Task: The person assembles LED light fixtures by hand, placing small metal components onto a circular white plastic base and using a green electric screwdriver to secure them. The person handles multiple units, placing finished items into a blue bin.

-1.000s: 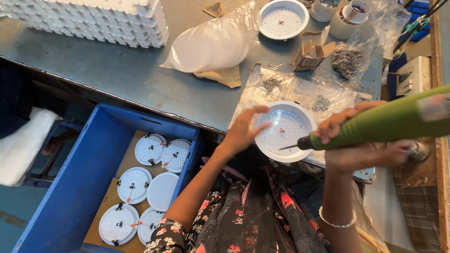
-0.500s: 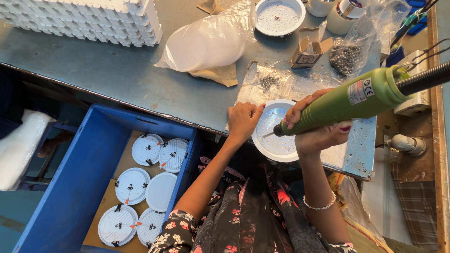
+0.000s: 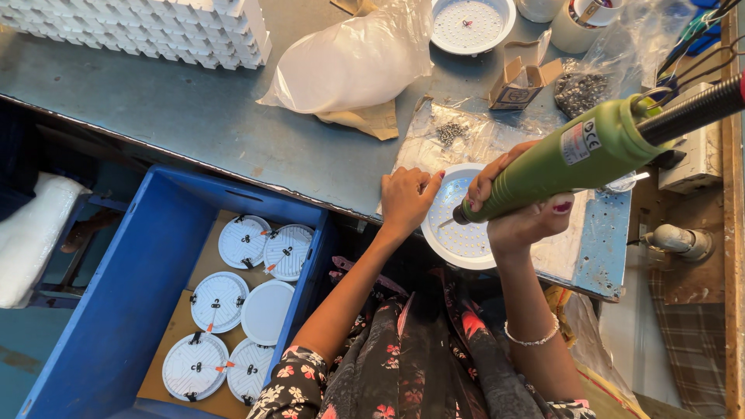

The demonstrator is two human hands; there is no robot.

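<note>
Since the earlier frames the green electric screwdriver (image 3: pixel 582 159) has swung down from nearly level to a slant, its bit tip now over the left part of the round white lamp disc (image 3: pixel 462 233), and the left hand (image 3: pixel 407 198) has closed in from a spread reach to a bunched grip at the disc's left rim. The disc lies face up at the near edge of the grey metal workbench (image 3: pixel 194 116), partly overhanging toward the person's lap. Left-hand fingers are curled together and pinched at the rim; whether they also hold a screw cannot be told. The right hand (image 3: pixel 520 213) is wrapped tight round the driver's barrel, fingers clamped on it, thumb underneath. Judged step: driving a small fastener into the disc, bit just at or short of contact; seating is too small to confirm. The next move seems to call for the bit kept square to the screw head and the left hand bracing the disc against turning, since the overhang could let it tip. Loose screws (image 3: pixel 450 132) lie on clear plastic sheet just beyond the disc; a second white dish (image 3: pixel 472 23) sits farther back. A blue crate (image 3: pixel 116 295) below the bench holds finished white discs (image 3: pixel 244 306) laid flat
</note>
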